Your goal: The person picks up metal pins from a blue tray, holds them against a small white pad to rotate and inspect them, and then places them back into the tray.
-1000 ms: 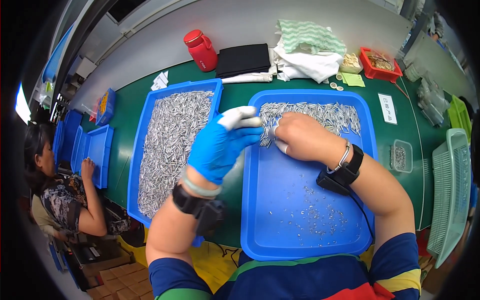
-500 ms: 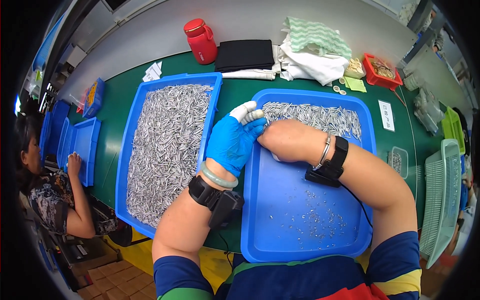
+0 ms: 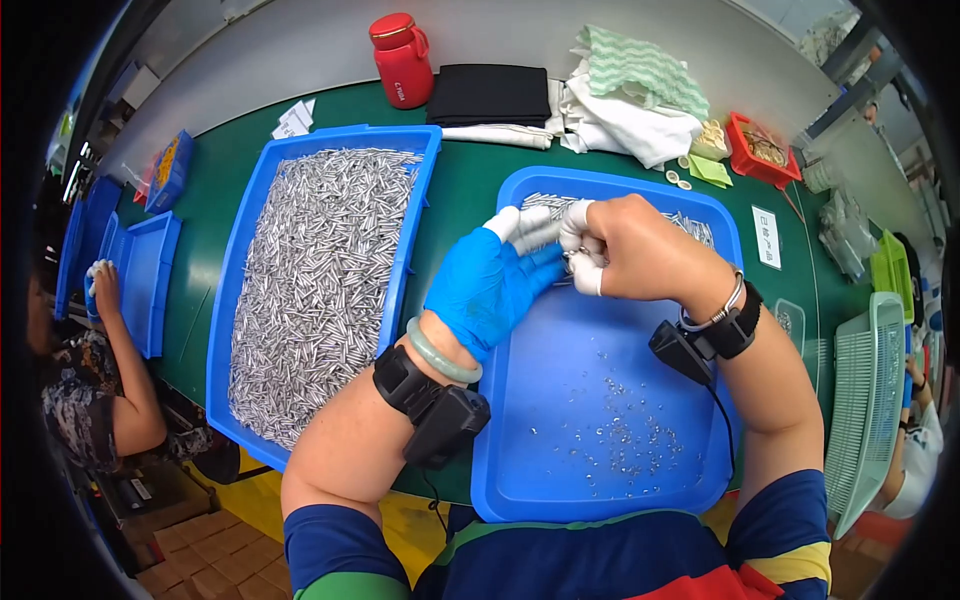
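My left hand (image 3: 488,285), in a blue glove with white finger cots, reaches over the near-left rim of the right-hand blue tray (image 3: 540,470). Its palm is turned up and its fingers are stretched out. Just beside those fingertips, my right hand (image 3: 648,248) pinches with white-capped thumb and fingers; a small glint shows there, too small to name. Slim silver metal pins (image 3: 690,228) lie along that tray's far end, partly hidden by my hands. Tiny shiny bits (image 3: 630,430) are scattered over its near half.
Left of my arm stands another blue tray (image 3: 219,345) filled with silver pins (image 3: 320,280). Behind are a red flask (image 3: 403,68), black cloth (image 3: 490,93), white cloths (image 3: 625,125) and a red basket (image 3: 762,148). A co-worker's hand (image 3: 104,285) is at far left; a pale green basket (image 3: 862,410) stands right.
My right hand has turned and lifted off the pins, so its pinching fingertips now show beside my left fingers. The whole view has shifted slightly. The co-worker's arm has moved.
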`<state>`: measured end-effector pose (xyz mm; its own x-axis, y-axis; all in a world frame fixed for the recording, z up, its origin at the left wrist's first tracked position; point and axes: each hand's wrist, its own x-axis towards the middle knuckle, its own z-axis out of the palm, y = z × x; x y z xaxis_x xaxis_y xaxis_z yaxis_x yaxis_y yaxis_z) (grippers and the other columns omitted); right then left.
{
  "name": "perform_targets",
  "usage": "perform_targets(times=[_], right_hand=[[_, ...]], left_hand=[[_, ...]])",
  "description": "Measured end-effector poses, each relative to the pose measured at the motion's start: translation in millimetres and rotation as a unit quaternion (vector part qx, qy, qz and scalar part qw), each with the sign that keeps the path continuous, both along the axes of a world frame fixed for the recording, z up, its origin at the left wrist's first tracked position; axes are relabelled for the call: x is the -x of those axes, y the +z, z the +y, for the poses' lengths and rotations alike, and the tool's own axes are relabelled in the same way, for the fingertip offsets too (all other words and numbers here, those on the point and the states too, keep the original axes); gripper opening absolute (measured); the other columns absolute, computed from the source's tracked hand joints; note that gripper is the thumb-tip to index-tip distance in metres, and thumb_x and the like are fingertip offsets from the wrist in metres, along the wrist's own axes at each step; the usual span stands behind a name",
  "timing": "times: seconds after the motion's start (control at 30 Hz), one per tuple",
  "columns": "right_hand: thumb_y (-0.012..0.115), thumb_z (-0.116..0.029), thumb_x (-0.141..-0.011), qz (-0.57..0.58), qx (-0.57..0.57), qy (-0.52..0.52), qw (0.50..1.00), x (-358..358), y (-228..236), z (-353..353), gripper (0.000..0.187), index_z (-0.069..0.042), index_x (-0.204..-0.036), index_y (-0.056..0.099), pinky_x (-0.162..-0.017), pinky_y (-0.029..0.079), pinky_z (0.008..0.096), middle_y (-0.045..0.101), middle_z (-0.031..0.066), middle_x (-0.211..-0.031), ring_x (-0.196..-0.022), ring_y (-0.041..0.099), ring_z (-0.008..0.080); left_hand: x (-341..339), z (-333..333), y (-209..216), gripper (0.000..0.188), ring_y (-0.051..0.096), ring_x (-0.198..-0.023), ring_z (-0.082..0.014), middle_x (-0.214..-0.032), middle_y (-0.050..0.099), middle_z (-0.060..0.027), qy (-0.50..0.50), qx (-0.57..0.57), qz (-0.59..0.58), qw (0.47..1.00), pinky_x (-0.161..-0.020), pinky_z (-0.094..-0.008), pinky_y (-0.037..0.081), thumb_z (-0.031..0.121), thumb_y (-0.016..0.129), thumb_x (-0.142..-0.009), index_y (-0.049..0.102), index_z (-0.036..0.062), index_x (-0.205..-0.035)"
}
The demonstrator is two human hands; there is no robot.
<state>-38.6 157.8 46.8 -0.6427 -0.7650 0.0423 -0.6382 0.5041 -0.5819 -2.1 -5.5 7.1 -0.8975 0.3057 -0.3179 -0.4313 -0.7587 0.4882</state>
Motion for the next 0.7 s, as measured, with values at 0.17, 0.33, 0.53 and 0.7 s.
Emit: perform_targets(times=[0.17, 0.33, 0.53, 0.7], right_hand=[[0.062, -0.004, -0.067, -0.076, 0.119, -0.071, 0.987, -5, 11, -2, 0.017, -0.001, -0.084, 0.059, -0.051, 0.043, 0.0246, 0.054, 0.0082, -0.059, -0.050, 0.049, 0.0142], [0.064, -0.006, -0.067, -0.058, 0.101, -0.181, 0.977, 4, -4, 30, 0.019, -0.001, -0.086, 0.061, -0.051, 0.043, 0.0260, 0.056, 0.0084, -0.062, -0.051, 0.051, 0.0157], [0.065, -0.011, -0.068, 0.078, -0.013, -0.066, 0.995, -2, -32, 36, 0.015, -0.001, -0.079, 0.061, -0.056, 0.045, 0.0336, 0.057, 0.0111, -0.064, -0.059, 0.055, 0.0246], [0.064, -0.014, -0.067, 0.150, -0.043, -0.069, 0.985, -1, -43, 14, 0.013, -0.002, -0.072, 0.060, -0.062, 0.046, 0.0395, 0.057, 0.0137, -0.065, -0.065, 0.056, 0.0313]], left_hand=[[-8, 9, 5, 0.035, 0.057, -0.082, -0.0204, -0.089, 0.059, -0.0130, -0.051, -0.069, -0.021, 0.996, -0.074, -0.0284, 0.048, 0.027, 0.038, -0.092, 0.052, -0.0022, -0.104], [-3, -7, -14, 0.034, 0.056, -0.073, -0.0184, -0.085, 0.059, -0.0123, -0.072, -0.001, -0.023, 0.997, -0.062, -0.0247, 0.046, 0.028, 0.039, -0.091, 0.053, -0.0013, -0.102], [4, -13, -11, 0.031, 0.055, -0.067, -0.0153, -0.082, 0.059, -0.0110, -0.013, 0.017, -0.006, 1.000, -0.052, -0.0217, 0.041, 0.027, 0.042, -0.090, 0.054, -0.0003, -0.097], [5, -16, -13, 0.029, 0.054, -0.066, -0.0146, -0.081, 0.059, -0.0104, -0.002, 0.010, 0.000, 1.000, -0.052, -0.0213, 0.040, 0.026, 0.044, -0.089, 0.054, -0.0004, -0.098]])
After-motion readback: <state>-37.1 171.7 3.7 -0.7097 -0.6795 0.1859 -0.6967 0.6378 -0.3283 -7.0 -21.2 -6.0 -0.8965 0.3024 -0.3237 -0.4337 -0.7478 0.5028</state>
